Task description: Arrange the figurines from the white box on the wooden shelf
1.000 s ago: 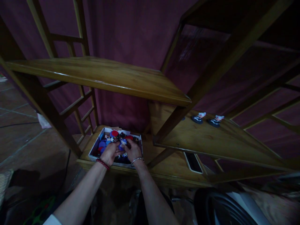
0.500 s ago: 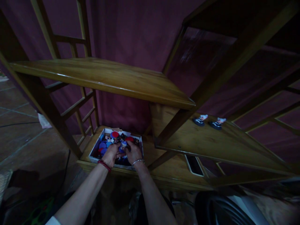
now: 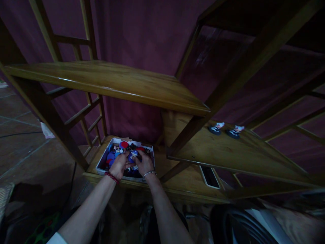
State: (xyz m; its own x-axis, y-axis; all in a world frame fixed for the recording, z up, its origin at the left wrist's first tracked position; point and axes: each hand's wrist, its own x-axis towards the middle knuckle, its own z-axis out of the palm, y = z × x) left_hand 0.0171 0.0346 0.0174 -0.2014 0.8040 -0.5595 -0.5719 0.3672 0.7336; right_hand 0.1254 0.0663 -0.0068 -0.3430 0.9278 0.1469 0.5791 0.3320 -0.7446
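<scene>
Over a white cardboard box (image 3: pixel 101 165) on the low wooden shelf, both hands come together around a small figurine (image 3: pixel 134 154) with a blue-and-white top and a round blue-purple base. My right hand (image 3: pixel 145 164), with a silver bracelet at the wrist, grips it from the right with thumb and fingers. From the left, my left hand (image 3: pixel 120 166), wearing a red bead bracelet, has its fingers curled at the base. Inside the box lie several round blue and red bases, one a red disc (image 3: pixel 124 145), among small figures. The fingertips are partly hidden and dim.
A wooden shelf board (image 3: pixel 109 79) overhangs the box. On the shelf to the right stand two small figurines (image 3: pixel 217 128) on dark bases. A dark tray-like object with a white rim (image 3: pixel 209 177) lies lower right. Slanted posts and a lattice (image 3: pixel 83 113) frame the space.
The figurine has tilted slightly between my fingers, showing more of its round base. Both hands stay over the box, and the view has shifted a little.
</scene>
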